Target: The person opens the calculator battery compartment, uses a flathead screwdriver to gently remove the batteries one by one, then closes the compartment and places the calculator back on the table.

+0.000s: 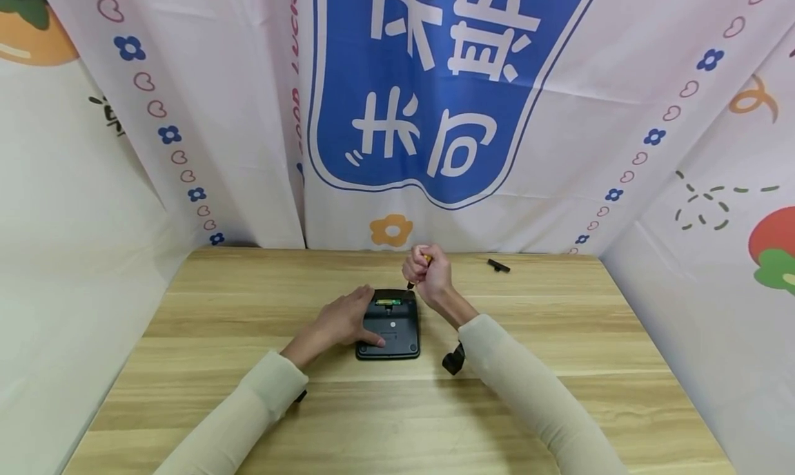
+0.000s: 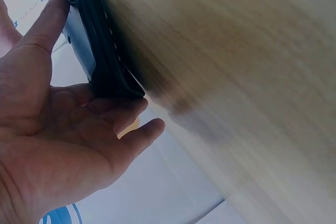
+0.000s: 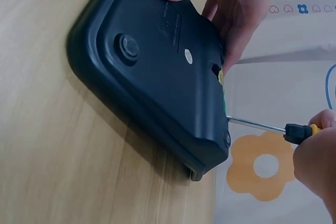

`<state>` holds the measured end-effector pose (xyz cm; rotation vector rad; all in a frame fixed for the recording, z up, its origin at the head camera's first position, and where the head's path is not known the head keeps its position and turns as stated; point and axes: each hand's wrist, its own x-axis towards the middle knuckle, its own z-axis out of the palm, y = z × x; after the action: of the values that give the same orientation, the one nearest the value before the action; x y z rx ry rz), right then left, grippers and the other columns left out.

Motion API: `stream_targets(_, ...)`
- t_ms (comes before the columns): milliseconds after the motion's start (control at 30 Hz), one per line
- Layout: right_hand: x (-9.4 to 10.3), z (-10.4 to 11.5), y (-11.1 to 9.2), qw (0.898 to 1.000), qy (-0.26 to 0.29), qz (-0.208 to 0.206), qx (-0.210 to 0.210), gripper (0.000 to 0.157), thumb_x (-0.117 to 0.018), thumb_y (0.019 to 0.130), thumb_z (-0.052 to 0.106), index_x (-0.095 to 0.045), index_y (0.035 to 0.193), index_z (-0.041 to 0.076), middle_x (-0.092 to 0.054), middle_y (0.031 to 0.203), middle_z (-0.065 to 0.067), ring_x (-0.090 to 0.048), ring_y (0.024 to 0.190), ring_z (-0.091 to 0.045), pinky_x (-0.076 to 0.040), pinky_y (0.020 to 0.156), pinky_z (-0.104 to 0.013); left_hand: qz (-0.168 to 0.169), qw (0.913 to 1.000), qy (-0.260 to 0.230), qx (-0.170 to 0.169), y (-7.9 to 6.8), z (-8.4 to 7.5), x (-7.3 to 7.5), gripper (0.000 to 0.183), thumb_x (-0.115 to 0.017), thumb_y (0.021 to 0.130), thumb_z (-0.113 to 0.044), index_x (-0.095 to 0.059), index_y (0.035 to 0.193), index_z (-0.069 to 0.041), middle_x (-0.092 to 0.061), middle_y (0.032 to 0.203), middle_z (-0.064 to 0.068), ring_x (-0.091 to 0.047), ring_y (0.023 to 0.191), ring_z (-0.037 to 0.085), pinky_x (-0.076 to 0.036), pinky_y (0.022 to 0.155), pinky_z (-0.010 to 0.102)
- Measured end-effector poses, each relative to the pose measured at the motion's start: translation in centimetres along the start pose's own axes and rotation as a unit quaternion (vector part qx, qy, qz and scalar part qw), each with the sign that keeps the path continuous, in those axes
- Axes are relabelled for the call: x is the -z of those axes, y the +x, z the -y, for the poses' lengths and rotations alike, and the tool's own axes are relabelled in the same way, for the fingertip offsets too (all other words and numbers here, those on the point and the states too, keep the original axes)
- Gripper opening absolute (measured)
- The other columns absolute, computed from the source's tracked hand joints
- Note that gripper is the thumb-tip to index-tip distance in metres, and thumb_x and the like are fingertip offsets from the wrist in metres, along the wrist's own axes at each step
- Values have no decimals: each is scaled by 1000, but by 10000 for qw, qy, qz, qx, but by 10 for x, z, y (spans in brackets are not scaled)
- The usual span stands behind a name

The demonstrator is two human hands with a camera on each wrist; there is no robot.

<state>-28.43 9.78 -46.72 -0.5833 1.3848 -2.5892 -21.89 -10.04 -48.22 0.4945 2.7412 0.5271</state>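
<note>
A black calculator (image 1: 400, 340) lies face down on the wooden table, its back uppermost. A green and gold battery (image 1: 388, 302) shows in the uncovered compartment near the far edge. My left hand (image 1: 344, 317) holds the calculator at its left side, thumb on the back and fingers along the left and far edges. In a fist, my right hand (image 1: 430, 275) grips a screwdriver (image 3: 257, 124) with a yellow and black handle. The metal shaft reaches the compartment at its right end in the right wrist view; the tip's exact contact is hidden.
A small black battery cover (image 1: 499, 266) lies on the table (image 1: 540, 309) at the far right. Printed cloth (image 1: 348, 216) hangs right behind the table's far edge, with more cloth at both sides. A black wrist strap (image 1: 454, 360) shows below the right forearm.
</note>
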Motion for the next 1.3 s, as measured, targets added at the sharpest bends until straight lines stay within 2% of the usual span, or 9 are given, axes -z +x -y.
stream_targets(233, 6, 2, -2, 9988, 426, -234, 71, 35, -20, 95, 8, -18, 61, 16, -12, 56, 4, -8, 48, -13, -5, 50, -31, -30, 10000, 40, -27, 2, 2, -2, 115, -90, 81, -52, -32, 163, 2, -30, 171, 24, -38, 153, 41, -37, 123, 58)
stream_targets(500, 13, 3, -5, 9930, 877, -794, 16, 34, -20, 95, 10, -17, 62, 16, -15, 53, 6, -10, 46, -11, -8, 48, -27, 72, 10000, 13, 18, 4, 3, -3, 114, -90, 81, -52, -32, 164, 2, -28, 172, 23, -32, 157, 38, -34, 125, 58)
stream_targets(633, 16, 4, -7, 9923, 898, -849, -10, 33, -21, 94, 12, -16, 62, 16, -15, 53, 6, -12, 45, -10, -11, 47, -26, 110, 9999, -55, 42, 4, 3, -3, 114, -90, 82, -50, -31, 164, 2, -26, 172, 23, -30, 158, 38, -32, 126, 58)
stream_targets(733, 16, 5, -6, 9948, 776, -663, 1, 33, -20, 94, 12, -17, 62, 16, -15, 53, 6, -12, 44, -10, -10, 48, -27, 103, 9999, -64, 50, 4, 3, -2, 115, -90, 82, -51, -30, 164, 2, -26, 172, 22, -31, 158, 38, -32, 126, 58)
stream_targets(867, 11, 5, -5, 9989, 403, -176, 128, 34, -19, 95, 9, -18, 61, 15, -13, 54, 3, -11, 46, -12, -7, 49, -30, 61, 10000, -55, 13, 3, 3, -2, 114, -90, 82, -51, -31, 164, 1, -28, 172, 22, -34, 156, 39, -35, 124, 58)
stream_targets(1100, -3, 2, -3, 9969, -633, 444, 142, 34, -23, 91, 5, -22, 59, 17, -22, 50, 9, -11, 45, -16, -11, 46, -30, 7, 10000, -24, -79, 3, 5, -2, 114, -89, 82, -53, -32, 164, 2, -28, 171, 23, -37, 154, 40, -35, 124, 58)
stream_targets(1200, -6, 1, -3, 9944, -874, 566, 208, 34, -24, 90, 5, -23, 59, 17, -24, 50, 9, -11, 45, -18, -11, 46, -32, 11, 10000, -30, -94, 3, 5, -2, 113, -89, 83, -53, -32, 163, 2, -28, 171, 23, -36, 155, 40, -34, 124, 58)
stream_targets(1300, -7, 0, -4, 9954, -790, 494, 225, 34, -24, 90, 4, -23, 59, 17, -24, 50, 9, -11, 44, -18, -10, 46, -32, 15, 9999, -44, -96, 2, 4, -1, 113, -89, 83, -52, -32, 163, 3, -28, 171, 23, -36, 155, 39, -34, 125, 58)
